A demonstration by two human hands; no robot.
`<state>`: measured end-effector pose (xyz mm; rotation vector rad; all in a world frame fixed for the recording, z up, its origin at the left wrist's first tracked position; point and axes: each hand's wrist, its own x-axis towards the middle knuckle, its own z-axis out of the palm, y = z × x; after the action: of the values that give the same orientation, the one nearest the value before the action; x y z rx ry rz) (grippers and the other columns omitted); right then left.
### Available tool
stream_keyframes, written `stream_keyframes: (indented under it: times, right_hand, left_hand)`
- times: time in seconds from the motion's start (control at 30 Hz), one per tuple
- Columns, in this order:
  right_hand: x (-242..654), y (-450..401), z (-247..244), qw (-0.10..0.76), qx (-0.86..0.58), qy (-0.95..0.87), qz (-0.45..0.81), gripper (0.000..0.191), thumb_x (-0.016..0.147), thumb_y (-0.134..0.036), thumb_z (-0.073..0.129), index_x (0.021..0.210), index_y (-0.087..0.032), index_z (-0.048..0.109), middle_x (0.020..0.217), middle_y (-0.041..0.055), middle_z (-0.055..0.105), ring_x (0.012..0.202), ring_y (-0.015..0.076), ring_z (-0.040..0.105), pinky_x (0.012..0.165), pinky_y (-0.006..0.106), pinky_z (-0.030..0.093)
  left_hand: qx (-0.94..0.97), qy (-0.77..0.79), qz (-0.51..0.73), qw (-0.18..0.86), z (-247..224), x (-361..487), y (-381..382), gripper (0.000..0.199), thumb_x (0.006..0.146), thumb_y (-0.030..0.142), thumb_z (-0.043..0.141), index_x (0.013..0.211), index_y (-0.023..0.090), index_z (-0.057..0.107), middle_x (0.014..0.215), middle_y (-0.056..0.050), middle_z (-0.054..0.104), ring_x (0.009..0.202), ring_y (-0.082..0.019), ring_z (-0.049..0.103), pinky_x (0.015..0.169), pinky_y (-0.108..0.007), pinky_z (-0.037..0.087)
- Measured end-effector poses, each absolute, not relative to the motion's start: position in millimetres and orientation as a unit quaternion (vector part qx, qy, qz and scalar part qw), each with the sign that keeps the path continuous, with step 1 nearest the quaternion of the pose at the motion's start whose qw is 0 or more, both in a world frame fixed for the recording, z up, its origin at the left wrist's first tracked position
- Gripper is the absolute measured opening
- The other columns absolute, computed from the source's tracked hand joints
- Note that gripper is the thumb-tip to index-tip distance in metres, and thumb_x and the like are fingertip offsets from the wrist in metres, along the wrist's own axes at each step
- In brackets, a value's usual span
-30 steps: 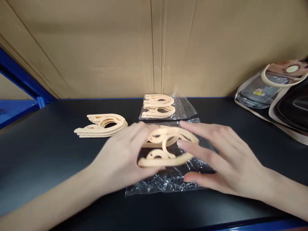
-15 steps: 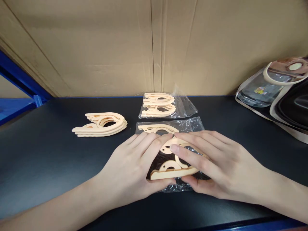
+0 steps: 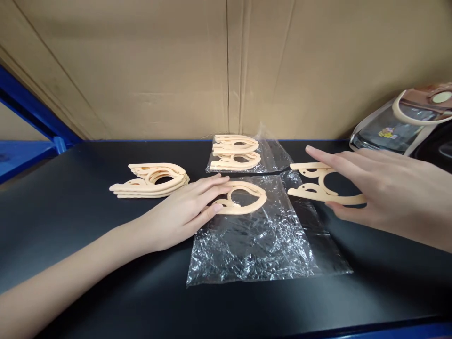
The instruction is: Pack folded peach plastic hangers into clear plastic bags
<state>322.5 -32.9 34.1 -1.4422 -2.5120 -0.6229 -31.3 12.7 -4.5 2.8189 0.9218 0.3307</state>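
My left hand (image 3: 187,212) lies over the left end of a beige folding hanger (image 3: 259,202), thumb along its near edge and fingers across its far side. That hanger appears to be inside a clear plastic bag (image 3: 247,254), whose crinkled lower part spreads toward me. At the right, my right hand (image 3: 395,193) grips a second beige folding hanger (image 3: 310,193) by its rounded end, index finger stretched out above it. The palm hides part of that hanger. Left of my left hand, a stack of folding hangers (image 3: 151,190) rests on the black tabletop (image 3: 88,235).
Behind the bag, another clear bag (image 3: 271,150) holds several hangers (image 3: 236,165). A transparent bottle (image 3: 384,127) with a strap leans at the back right, partly behind my right hand. Brown cardboard (image 3: 158,70) forms the back wall, beside a blue frame (image 3: 35,108) at left.
My hands have parted. The right carried the near hanger off the bag to the right; the left shifted back and left onto the bagged hanger, uncovering the bag's lower part.
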Motion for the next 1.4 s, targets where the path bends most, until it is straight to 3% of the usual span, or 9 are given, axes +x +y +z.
stream_keyframes:
  times: [0.17, 0.33, 0.5, 0.7, 0.9, 1.03, 1.23, 1.4]
  right_hand:
    - [328.3, -38.3, 30.4, 0.079, -0.45, -0.868, -0.195, 0.076, 0.084, -0.05, 0.052, 0.154, -0.028, 0.031, 0.107, 0.0111, 0.071, 0.087, 0.0357, 0.067, 0.071, 0.049, 0.052]
    - [321.0, -53.0, 29.2, 0.08, -0.435, -0.892, -0.095, 0.079, 0.078, -0.041, 0.059, 0.152, -0.033, 0.033, 0.11, 0.0072, 0.07, 0.092, 0.0333, 0.067, 0.068, 0.046, 0.057]
    - [306.2, -60.3, 28.4, 0.063, -0.402, -0.913, -0.026, 0.081, 0.078, -0.035, 0.066, 0.152, -0.036, 0.032, 0.124, 0.0033, 0.067, 0.105, 0.03, 0.066, 0.08, 0.044, 0.059]
    - [289.1, -57.1, 21.7, 0.049, -0.377, -0.924, 0.04, 0.072, 0.079, -0.03, 0.067, 0.146, -0.034, 0.043, 0.133, 0.0026, 0.063, 0.111, 0.0258, 0.064, 0.088, 0.042, 0.056]
    - [302.1, -56.2, 15.7, 0.035, -0.411, -0.911, -0.008, 0.083, 0.079, -0.043, 0.073, 0.151, -0.037, 0.032, 0.139, 0.0007, 0.059, 0.117, 0.0275, 0.061, 0.093, 0.044, 0.054]
    - [316.2, -54.2, 13.9, 0.006, -0.395, -0.918, -0.009, 0.085, 0.082, -0.045, 0.07, 0.154, -0.038, 0.025, 0.135, 0.0002, 0.062, 0.113, 0.0263, 0.064, 0.084, 0.038, 0.058]
    - [303.6, -54.4, 12.8, 0.045, -0.404, -0.913, -0.009, 0.084, 0.076, -0.045, 0.075, 0.15, -0.035, 0.036, 0.125, 0.0031, 0.068, 0.102, 0.0276, 0.067, 0.073, 0.036, 0.057]
    - [288.6, -50.5, 13.5, 0.059, -0.385, -0.921, 0.019, 0.074, 0.08, -0.05, 0.072, 0.145, -0.031, 0.043, 0.111, 0.0034, 0.07, 0.088, 0.0221, 0.066, 0.078, 0.036, 0.052]
  left_hand:
    - [0.94, 0.317, 0.095, 0.081, -7.0, -29.5, 12.3, 0.044, 0.103, 0.035, 0.034, 0.144, 0.024, 0.045, 0.155, -0.004, 0.041, 0.142, -0.022, 0.038, 0.116, -0.04, 0.035]
    - [0.941, 0.323, 0.066, 0.08, -4.5, -30.4, 11.3, 0.047, 0.104, 0.04, 0.034, 0.147, 0.025, 0.041, 0.158, -0.002, 0.034, 0.145, -0.022, 0.033, 0.119, -0.041, 0.031]
    - [0.941, 0.323, 0.056, 0.081, -4.2, -32.3, 10.6, 0.051, 0.103, 0.043, 0.036, 0.151, 0.026, 0.036, 0.16, -0.001, 0.03, 0.146, -0.023, 0.029, 0.119, -0.043, 0.029]
    - [0.944, 0.314, 0.071, 0.074, -4.8, -33.1, 10.6, 0.052, 0.101, 0.043, 0.039, 0.151, 0.029, 0.034, 0.159, -0.001, 0.03, 0.146, -0.024, 0.029, 0.119, -0.043, 0.029]
    - [0.945, 0.316, 0.046, 0.069, -3.5, -33.0, 10.3, 0.056, 0.101, 0.046, 0.038, 0.153, 0.026, 0.031, 0.161, -0.003, 0.026, 0.147, -0.026, 0.027, 0.119, -0.045, 0.029]
    - [0.945, 0.318, 0.036, 0.066, -3.7, -32.5, 9.9, 0.058, 0.101, 0.049, 0.037, 0.153, 0.024, 0.031, 0.161, -0.004, 0.025, 0.148, -0.026, 0.025, 0.119, -0.045, 0.027]
    - [0.945, 0.317, 0.032, 0.067, -4.1, -31.5, 10.5, 0.057, 0.102, 0.049, 0.032, 0.153, 0.024, 0.029, 0.162, -0.004, 0.023, 0.148, -0.025, 0.024, 0.12, -0.046, 0.026]
    - [0.945, 0.319, 0.028, 0.066, -2.3, -31.0, 9.6, 0.059, 0.102, 0.051, 0.033, 0.153, 0.022, 0.03, 0.162, -0.005, 0.023, 0.148, -0.027, 0.025, 0.119, -0.047, 0.027]
